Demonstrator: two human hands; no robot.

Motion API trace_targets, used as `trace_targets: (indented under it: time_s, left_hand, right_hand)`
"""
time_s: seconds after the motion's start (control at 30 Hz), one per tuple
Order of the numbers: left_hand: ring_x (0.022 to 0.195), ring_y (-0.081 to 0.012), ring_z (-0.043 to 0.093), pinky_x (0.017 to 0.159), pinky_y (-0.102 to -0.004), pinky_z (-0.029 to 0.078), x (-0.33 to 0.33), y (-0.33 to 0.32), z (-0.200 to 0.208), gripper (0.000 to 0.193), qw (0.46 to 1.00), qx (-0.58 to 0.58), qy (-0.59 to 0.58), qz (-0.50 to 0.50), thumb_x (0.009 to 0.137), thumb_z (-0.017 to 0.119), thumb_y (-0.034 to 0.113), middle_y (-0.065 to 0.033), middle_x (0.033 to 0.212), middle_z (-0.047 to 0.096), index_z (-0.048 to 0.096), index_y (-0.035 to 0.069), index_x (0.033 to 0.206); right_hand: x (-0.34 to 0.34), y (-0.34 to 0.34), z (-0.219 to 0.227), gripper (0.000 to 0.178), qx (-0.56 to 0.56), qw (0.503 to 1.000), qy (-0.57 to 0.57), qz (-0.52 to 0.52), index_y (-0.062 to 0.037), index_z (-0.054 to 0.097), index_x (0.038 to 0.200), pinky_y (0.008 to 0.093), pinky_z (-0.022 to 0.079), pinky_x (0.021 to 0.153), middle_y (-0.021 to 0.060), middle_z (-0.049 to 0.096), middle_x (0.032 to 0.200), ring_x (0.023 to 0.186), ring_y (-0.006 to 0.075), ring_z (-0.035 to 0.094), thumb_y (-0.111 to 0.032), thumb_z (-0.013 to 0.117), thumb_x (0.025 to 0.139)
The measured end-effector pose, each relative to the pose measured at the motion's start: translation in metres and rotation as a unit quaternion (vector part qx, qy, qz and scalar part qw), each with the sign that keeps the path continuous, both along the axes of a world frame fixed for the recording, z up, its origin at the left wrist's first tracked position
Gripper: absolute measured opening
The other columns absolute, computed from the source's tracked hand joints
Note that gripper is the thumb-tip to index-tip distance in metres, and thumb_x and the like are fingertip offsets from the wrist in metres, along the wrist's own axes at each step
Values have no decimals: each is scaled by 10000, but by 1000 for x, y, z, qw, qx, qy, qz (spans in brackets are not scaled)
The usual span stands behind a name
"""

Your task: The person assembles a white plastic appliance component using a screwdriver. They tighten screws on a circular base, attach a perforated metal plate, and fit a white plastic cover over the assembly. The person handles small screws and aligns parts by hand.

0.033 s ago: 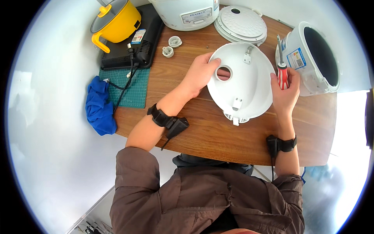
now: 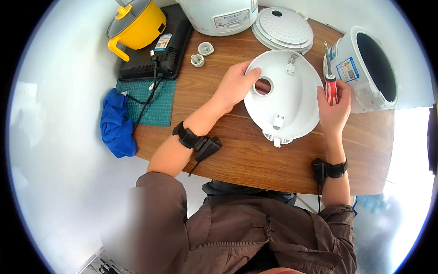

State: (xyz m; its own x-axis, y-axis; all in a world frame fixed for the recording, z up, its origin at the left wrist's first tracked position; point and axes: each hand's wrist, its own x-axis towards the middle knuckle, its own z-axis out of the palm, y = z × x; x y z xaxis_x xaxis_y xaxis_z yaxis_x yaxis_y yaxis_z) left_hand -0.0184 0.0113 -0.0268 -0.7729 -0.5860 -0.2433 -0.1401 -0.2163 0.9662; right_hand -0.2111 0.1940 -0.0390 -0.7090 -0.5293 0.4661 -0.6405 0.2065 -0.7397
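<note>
A white round plastic lid shell [image 2: 296,98], its hollow inside facing me, is held up over the wooden table. My left hand [image 2: 238,84] grips its upper left rim, the thumb on the inside beside a round hole, through which a bit of finger shows. My right hand [image 2: 335,107] is closed around a screwdriver [image 2: 331,89] with a red and white handle, its shaft pointing up. That hand's thumb side meets the shell's right rim. Small white hinge-like brackets [image 2: 278,120] sit inside the shell, and a latch tab [image 2: 277,142] sticks out at its near edge.
A white cooker body [image 2: 365,100] with a dark opening lies tipped at right. Behind are a dimpled white lid plate [image 2: 296,32], another cooker body [image 2: 205,20] and two small caps [image 2: 197,60]. At left: a yellow pot [image 2: 141,32], black appliance [image 2: 175,50], green mat [image 2: 159,107], blue cloth [image 2: 117,130].
</note>
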Motion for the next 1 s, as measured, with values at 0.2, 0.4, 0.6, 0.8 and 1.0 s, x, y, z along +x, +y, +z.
trace_targets:
  time_s: [0.2,0.4,0.6,0.8,1.0]
  left_hand:
    - [843,-117,615,750,-272,501,8,-44,-22,370,945,-312,13,96,1055,524,307,-64,1051,711,683,-3,1179]
    - [929,-305,609,826,-377,517,9,-62,-37,302,770,-630,-12,100,876,639,-40,-120,1037,636,703,39,1160]
    - [992,-315,592,869,-393,517,9,-64,-46,235,754,-655,-12,50,876,646,-23,-122,1070,645,729,8,1094]
    - [933,-336,625,829,-420,529,12,-66,-47,115,753,-655,-32,50,851,654,-33,-125,959,658,715,-3,943]
    - [923,-346,640,810,-426,533,9,-62,-42,110,735,-671,-59,76,853,663,-6,-146,954,657,706,17,951]
  right_hand:
    - [-7,-1,-9,383,21,999,11,21,-9,587,1125,345,529,839,125,679,959,859,228,665,-101,794,816]
    - [-11,-3,-15,386,56,997,48,36,-6,585,1131,361,529,819,131,677,981,860,264,669,-99,787,815]
    - [-9,-3,-19,371,85,994,53,50,-12,590,1128,370,533,811,133,682,978,859,268,676,-98,781,822]
    - [-7,-1,-20,351,56,996,38,51,-11,610,1107,361,534,789,134,685,958,828,251,672,-105,788,819]
    - [-6,0,-13,339,41,996,69,35,-28,633,1090,352,535,765,124,695,908,786,242,666,-116,801,809]
